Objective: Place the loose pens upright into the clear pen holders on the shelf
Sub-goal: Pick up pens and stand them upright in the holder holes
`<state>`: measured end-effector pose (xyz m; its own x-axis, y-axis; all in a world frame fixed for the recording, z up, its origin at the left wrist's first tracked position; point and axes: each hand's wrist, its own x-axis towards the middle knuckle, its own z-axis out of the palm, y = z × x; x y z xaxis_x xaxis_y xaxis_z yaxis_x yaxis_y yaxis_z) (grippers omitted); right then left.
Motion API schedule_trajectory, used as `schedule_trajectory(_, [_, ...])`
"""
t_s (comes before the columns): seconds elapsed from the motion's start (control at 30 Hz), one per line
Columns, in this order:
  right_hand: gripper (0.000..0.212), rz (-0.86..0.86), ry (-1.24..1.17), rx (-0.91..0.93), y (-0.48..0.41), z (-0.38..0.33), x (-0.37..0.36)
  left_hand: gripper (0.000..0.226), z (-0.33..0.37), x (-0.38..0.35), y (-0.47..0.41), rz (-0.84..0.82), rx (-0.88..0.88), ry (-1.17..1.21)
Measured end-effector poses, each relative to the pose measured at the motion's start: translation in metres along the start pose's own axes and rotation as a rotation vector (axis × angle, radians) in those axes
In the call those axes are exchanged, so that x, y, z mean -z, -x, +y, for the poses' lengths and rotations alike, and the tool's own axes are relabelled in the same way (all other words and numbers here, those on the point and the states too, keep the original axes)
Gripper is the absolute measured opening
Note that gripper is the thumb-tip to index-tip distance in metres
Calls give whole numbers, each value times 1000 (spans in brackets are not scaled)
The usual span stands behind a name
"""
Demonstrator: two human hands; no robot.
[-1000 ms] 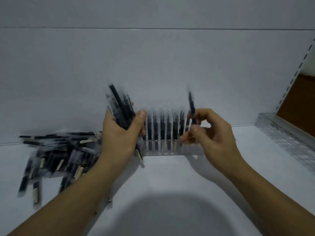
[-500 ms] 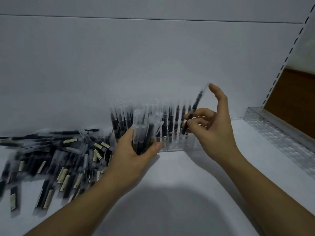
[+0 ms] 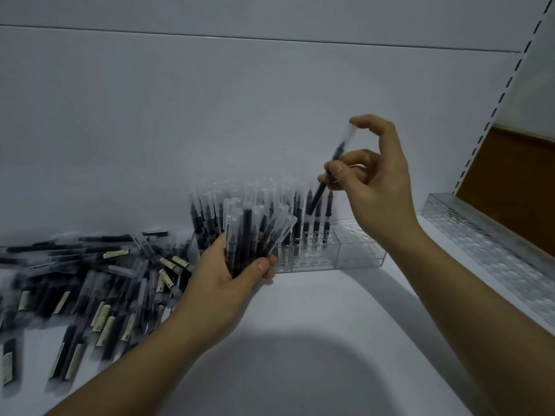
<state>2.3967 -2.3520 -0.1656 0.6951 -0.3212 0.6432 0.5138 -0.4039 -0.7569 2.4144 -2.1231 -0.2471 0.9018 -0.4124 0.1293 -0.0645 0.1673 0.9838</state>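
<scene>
**A:** What has changed in the last half second?

**B:** Nearest us, the left hand [image 3: 225,283] has kept its bundle of pens [image 3: 249,232] low in front of the clear pen holder [image 3: 360,253], caps up. The right hand [image 3: 381,190] has lifted its single pen [image 3: 336,160] higher. That pen leans, with its lower end over the filled rows.

**A:** Meaning?

**B:** I'd say it is being lined up for a free hole. The holder's right section looks empty, and loose pens [image 3: 99,283] are heaped on the shelf [image 3: 315,310] to the left, so plenty remains.

**A:** And the fingers?

**B:** The left fingers [image 3: 259,265] curl tightly around the bundle, thumb across the front. The right fingers [image 3: 365,123] pinch the single pen mid-barrel, with the index tip resting on its cap.

**A:** Farther back?

**B:** A second holder [image 3: 495,250] runs along the right edge. I can see no pens in it.
</scene>
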Motion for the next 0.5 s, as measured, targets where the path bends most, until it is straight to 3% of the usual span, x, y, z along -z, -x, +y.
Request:
schedule_trajectory(0.13, [35, 27, 31, 75, 7, 7, -4, 24, 1, -2, 1, 11, -37, -93])
schedule_trajectory(0.5, [34, 49, 243, 202, 12, 17, -5, 9, 5, -1, 1, 42, -108, -311])
